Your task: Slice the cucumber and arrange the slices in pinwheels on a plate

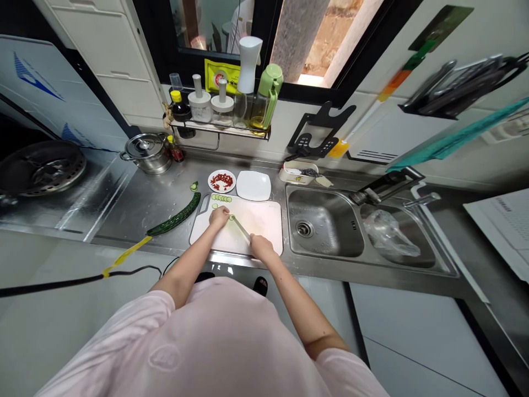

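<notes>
Right hand clenched round a kitchen knife, fingers wrapped on the handle, blade pointing about 10 o'clock. Left hand on the white cutting board, fingers curled down over a pale cucumber piece, mostly hidden, just beside the blade. Cucumber slices in a row near the board's 12 o'clock edge. Long dark cucumber on the steel counter at 9 o'clock. Plate of chopped red chili and white plate at 12 o'clock; steel sink at 3 o'clock.
</notes>
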### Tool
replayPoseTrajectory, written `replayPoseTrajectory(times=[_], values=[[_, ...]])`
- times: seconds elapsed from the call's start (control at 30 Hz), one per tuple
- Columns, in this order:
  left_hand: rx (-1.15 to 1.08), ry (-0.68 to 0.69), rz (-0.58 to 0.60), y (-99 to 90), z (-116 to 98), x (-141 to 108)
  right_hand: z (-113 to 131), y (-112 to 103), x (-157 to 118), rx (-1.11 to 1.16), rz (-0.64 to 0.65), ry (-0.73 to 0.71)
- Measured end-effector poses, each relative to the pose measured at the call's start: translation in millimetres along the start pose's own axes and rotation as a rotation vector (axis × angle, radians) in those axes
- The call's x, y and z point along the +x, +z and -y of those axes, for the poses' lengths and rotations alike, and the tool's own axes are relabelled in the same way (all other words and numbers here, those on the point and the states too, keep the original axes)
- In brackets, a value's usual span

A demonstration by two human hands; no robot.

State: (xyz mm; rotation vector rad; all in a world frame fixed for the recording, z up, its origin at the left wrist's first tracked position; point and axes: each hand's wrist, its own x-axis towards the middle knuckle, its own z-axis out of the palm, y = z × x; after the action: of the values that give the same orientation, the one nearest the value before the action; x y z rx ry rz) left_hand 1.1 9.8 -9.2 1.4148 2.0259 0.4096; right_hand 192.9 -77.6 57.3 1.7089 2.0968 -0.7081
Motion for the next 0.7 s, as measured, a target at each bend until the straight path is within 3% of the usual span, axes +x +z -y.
replayPoseTrajectory(times=[0.7], values=[[-0.005,0.003,-0.006,0.5,0.6,0.5,2.8,4.0,2.7,0.013,-0.011,0.011]])
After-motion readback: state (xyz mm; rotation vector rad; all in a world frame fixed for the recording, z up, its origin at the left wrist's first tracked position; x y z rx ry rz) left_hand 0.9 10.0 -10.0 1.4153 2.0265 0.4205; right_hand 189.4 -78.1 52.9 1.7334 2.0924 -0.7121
